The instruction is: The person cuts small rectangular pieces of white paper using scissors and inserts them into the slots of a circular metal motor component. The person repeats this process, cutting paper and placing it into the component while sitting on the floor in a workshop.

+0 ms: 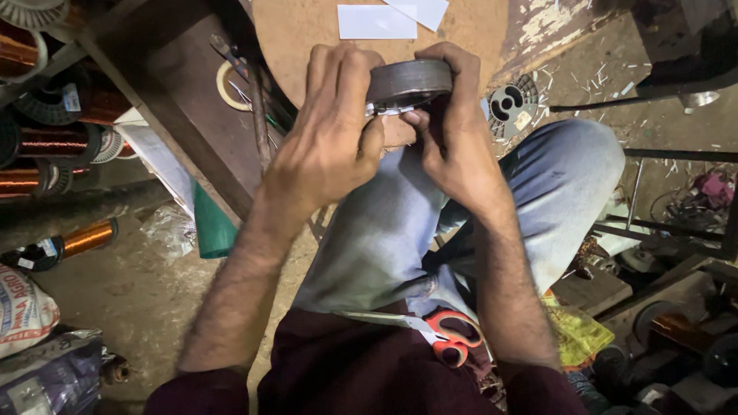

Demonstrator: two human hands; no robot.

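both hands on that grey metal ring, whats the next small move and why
Probably push the white strip further into the ring's inner edge with the right hand's thumb. The strip pokes out under the rim, the left hand grips the ring from above, and the right thumb sits right at the strip.

Dark grey metal ring [410, 83] with a pale silvery underside, gripped over faded light-blue jeans [400, 223]. Below the jeans, scissors [450, 336] with orange-red handles on a dark maroon shirt [346, 369]; left of the jeans, a green sheet [211, 227] and shiny copper-orange wire spools [86, 238]. Above the ring, two plain white cards [377, 21] on a tan-brown round board [307, 31].
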